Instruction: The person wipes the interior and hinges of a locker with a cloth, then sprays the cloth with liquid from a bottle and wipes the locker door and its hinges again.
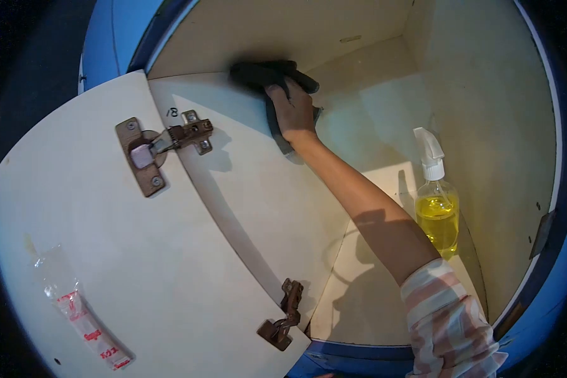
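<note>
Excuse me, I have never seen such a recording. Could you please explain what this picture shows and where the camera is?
There is no robot here. A person wears one camera on the head, looking forward and down. The right hand, below a striped sleeve, holds a dark cloth at an inside wall of a cabinet. A spray bottle with yellow liquid is also inside. On the left is the open door, with two metal hinges; a clear packet with red print lies on it. The left hand cannot be made out.
</note>
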The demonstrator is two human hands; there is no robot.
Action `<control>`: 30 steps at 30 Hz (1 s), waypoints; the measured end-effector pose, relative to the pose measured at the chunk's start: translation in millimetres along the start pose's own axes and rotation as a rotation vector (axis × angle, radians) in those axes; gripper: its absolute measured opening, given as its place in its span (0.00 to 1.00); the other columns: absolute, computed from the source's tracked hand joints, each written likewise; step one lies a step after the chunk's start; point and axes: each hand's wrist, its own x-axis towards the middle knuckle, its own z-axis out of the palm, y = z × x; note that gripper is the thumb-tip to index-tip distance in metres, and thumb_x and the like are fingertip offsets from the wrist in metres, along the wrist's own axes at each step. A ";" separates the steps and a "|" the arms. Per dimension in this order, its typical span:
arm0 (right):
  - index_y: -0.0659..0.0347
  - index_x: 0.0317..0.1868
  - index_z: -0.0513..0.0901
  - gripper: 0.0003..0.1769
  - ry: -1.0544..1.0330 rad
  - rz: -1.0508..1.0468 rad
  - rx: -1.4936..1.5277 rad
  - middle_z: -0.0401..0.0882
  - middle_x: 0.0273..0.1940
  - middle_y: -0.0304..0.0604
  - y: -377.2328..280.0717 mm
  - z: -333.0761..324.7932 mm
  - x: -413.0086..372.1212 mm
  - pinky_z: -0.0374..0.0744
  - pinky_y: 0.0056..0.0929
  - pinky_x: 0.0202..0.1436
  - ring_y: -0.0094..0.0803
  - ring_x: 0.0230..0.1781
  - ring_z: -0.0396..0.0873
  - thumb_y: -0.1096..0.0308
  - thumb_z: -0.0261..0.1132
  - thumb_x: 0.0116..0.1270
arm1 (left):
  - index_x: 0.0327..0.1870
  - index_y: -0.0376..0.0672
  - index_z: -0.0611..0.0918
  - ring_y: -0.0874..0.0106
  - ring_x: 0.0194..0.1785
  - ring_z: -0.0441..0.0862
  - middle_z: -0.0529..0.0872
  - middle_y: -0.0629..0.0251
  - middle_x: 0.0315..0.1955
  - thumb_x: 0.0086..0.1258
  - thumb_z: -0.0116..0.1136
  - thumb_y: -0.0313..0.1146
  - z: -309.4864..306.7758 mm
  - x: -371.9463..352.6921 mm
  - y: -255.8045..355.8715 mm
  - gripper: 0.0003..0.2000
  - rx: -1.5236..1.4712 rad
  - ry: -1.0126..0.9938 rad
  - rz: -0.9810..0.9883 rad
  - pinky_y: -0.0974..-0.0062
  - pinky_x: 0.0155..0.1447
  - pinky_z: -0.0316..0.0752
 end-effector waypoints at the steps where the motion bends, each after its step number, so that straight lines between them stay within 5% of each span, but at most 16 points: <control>1: 0.69 0.37 0.76 0.19 0.021 0.025 -0.011 0.76 0.35 0.61 6.1 -2.4 0.7 0.70 0.40 0.44 0.55 0.38 0.73 0.59 0.55 0.55 | 0.47 0.36 0.72 0.66 0.43 0.77 0.78 0.57 0.40 0.65 0.52 0.29 -0.4 2.3 -1.5 0.12 -0.003 -0.004 -0.005 0.64 0.48 0.73; 21: 0.71 0.39 0.76 0.23 0.122 0.136 -0.305 0.75 0.38 0.65 128.6 -26.2 29.5 0.68 0.45 0.48 0.58 0.42 0.72 0.54 0.52 0.61 | 0.47 0.36 0.72 0.66 0.44 0.77 0.77 0.56 0.41 0.64 0.53 0.31 -9.8 69.3 -36.7 0.13 -0.104 -0.033 0.065 0.65 0.49 0.73; 23: 0.66 0.42 0.76 0.22 0.094 0.111 -0.351 0.76 0.37 0.61 129.5 -29.4 32.2 0.69 0.38 0.45 0.54 0.40 0.74 0.56 0.50 0.59 | 0.47 0.36 0.72 0.66 0.44 0.77 0.77 0.56 0.41 0.64 0.53 0.31 -11.3 71.7 -34.4 0.13 -0.100 -0.030 0.068 0.65 0.49 0.73; 30: 0.66 0.42 0.76 0.22 0.091 0.162 -0.393 0.75 0.39 0.62 120.6 -32.6 24.3 0.68 0.40 0.48 0.57 0.44 0.71 0.56 0.50 0.59 | 0.47 0.36 0.72 0.66 0.45 0.76 0.77 0.56 0.42 0.64 0.53 0.31 -10.9 45.6 -30.3 0.13 -0.126 -0.002 0.038 0.65 0.49 0.73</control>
